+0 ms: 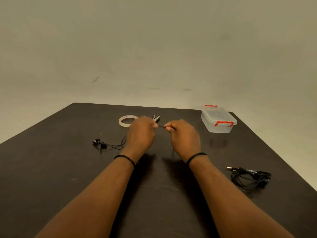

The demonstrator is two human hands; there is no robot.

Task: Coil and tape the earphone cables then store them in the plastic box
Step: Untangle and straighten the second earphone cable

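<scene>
My left hand (141, 133) and my right hand (184, 136) are raised over the middle of the dark table (51, 169), fingertips nearly meeting, both pinching a thin black earphone cable (161, 126). That cable trails left to its earbuds (99, 143) lying on the table. A strand also hangs below my right hand. A second black earphone set (250, 176) lies in a loose bundle at the right. The clear plastic box (218, 120) with red latches stands shut at the far right. A roll of clear tape (127, 121) lies behind my left hand.
Small scissors (157, 118) lie just behind my hands, partly hidden by the left one. A plain wall rises behind the table's far edge. The table's right edge runs diagonally past the box and the second earphone set.
</scene>
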